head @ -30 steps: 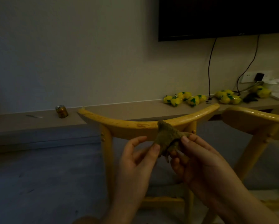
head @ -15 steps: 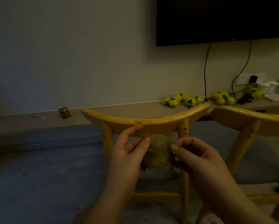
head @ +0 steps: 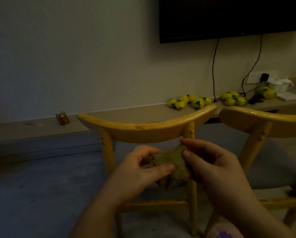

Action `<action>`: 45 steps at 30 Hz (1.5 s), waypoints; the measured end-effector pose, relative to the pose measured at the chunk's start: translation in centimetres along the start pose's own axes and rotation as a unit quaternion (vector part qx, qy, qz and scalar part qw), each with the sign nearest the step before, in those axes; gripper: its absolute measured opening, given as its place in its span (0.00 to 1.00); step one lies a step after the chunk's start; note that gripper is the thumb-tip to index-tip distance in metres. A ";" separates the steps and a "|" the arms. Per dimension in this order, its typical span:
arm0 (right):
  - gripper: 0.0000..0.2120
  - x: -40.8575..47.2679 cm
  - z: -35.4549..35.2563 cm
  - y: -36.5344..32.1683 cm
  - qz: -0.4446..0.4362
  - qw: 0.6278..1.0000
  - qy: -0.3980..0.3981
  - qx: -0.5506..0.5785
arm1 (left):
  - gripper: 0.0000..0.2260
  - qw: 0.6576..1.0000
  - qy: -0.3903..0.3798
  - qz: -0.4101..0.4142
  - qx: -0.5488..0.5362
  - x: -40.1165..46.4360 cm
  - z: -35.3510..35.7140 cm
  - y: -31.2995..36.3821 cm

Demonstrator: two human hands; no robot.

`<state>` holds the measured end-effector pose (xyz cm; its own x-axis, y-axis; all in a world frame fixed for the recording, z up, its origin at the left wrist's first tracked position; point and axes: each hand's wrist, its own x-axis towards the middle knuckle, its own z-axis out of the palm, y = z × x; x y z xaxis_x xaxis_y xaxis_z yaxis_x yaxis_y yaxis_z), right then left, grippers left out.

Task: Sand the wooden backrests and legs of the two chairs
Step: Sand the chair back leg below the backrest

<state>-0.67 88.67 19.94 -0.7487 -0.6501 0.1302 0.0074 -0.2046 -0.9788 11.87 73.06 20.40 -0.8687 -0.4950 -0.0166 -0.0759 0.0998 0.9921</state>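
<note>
Backrest (head: 143, 130) – glossy varnished wood; pad (head: 171, 162) – rough, fibrous.

Setting: dim furnished room, home or hotel type. Wall-mounted flat screen (head: 229, 16) with two dangling cables (head: 213, 69); long low wall ledge (head: 32, 129) carrying a small can (head: 62, 118), yellow lemon-shaped packets (head: 188, 101), white cups (head: 281, 85) and a wall socket (head: 253, 78); two wooden chairs (head: 143, 133) on grey flooring (head: 40, 194).

The second chair's backrest (head: 264, 124) is cut off by the right edge; the can's (head: 62, 118) label is blurred beyond reading.
</note>
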 end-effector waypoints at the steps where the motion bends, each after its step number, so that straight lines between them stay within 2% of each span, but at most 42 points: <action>1: 0.16 0.1 -0.1 0.0 0.001 1.000 0.000 0.000 | 0.16 1.000 -0.011 -0.005 -0.012 0.1 0.2 -0.1; 3: 0.15 0.3 -0.2 0.0 -0.004 1.000 0.008 -0.017 | 0.11 0.999 -0.016 -0.012 -0.042 0.4 0.5 -0.3; 6: 0.14 0.6 -0.7 0.0 -0.009 0.999 0.004 -0.033 | 0.11 0.997 -0.015 -0.003 -0.073 0.5 0.8 -0.6; 9: 0.22 0.9 -0.9 0.4 0.059 0.996 -0.067 -0.018 | 0.12 0.996 -0.029 -0.008 -0.082 0.7 0.9 -0.8; 12: 0.20 1.1 -0.9 1.2 0.106 0.989 -0.102 0.033 | 0.12 0.998 -0.033 -0.012 -0.054 1.2 0.8 -1.3; 14: 0.18 1.2 -0.9 1.8 0.103 0.990 -0.081 0.047 | 0.11 1.000 -0.005 -0.004 -0.002 1.5 1.2 -1.7; 16: 0.14 1.3 -0.8 2.5 0.074 0.995 -0.037 0.049 | 0.15 0.996 0.072 0.021 0.047 1.7 1.8 -2.3; 17: 0.11 1.4 -0.8 3.0 0.041 0.999 0.011 0.021 | 0.17 0.984 0.135 0.059 0.100 1.7 1.9 -2.6; 18: 0.09 1.7 -0.8 3.6 -0.002 0.996 0.081 -0.027 | 0.22 0.954 0.201 0.117 0.191 1.6 1.7 -2.7; 19: 0.09 2.0 -1.0 4.2 -0.049 0.983 0.160 -0.080 | 0.27 0.904 0.248 0.181 0.298 1.6 1.3 -2.9; 21: 0.10 3.1 -1.2 5.3 -0.135 0.941 0.267 -0.157 | 0.34 0.806 0.267 0.272 0.453 2.1 0.4 -3.8; 22: 0.12 3.8 -1.2 5.8 -0.177 0.924 0.281 -0.187 | 0.37 0.780 0.256 0.276 0.500 2.4 0.1 -4.2; 23: 0.14 4.6 -1.1 6.5 -0.225 0.905 0.280 -0.227 | 0.40 0.772 0.241 0.258 0.529 2.8 -0.1 -4.4; 26: 0.16 7.0 0.3 8.9 -0.325 0.846 0.250 -0.341 | 0.46 0.770 0.182 0.167 0.587 4.3 -0.5 -5.3; 30: 0.16 8.6 2.5 11.1 -0.355 0.834 0.211 -0.367 | 0.50 0.768 0.171 0.149 0.599 5.6 -1.4 -6.8; 35: 0.11 9.2 3.5 12.0 -0.443 0.800 0.131 -0.382 | 0.50 0.755 0.185 0.174 0.604 6.1 -1.7 -7.9; 40: 0.14 9.7 1.8 12.2 -0.343 0.829 0.245 -0.367 | 0.52 0.747 0.189 0.177 0.613 6.4 -1.7 -7.8; 43: 0.13 9.2 2.7 12.4 -0.366 0.821 0.242 -0.364 | 0.53 0.743 0.197 0.172 0.616 6.4 -1.3 -7.9; 45: 0.12 9.0 3.6 12.5 -0.406 0.810 0.200 -0.374 | 0.53 0.743 0.200 0.174 0.614 6.4 -1.2 -8.0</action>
<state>-4.91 77.62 9.47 -0.4620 -0.2038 0.8631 -0.8859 0.1520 -0.4383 7.49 68.10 12.53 -0.7446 -0.4468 0.4960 -0.4831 0.8734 0.0616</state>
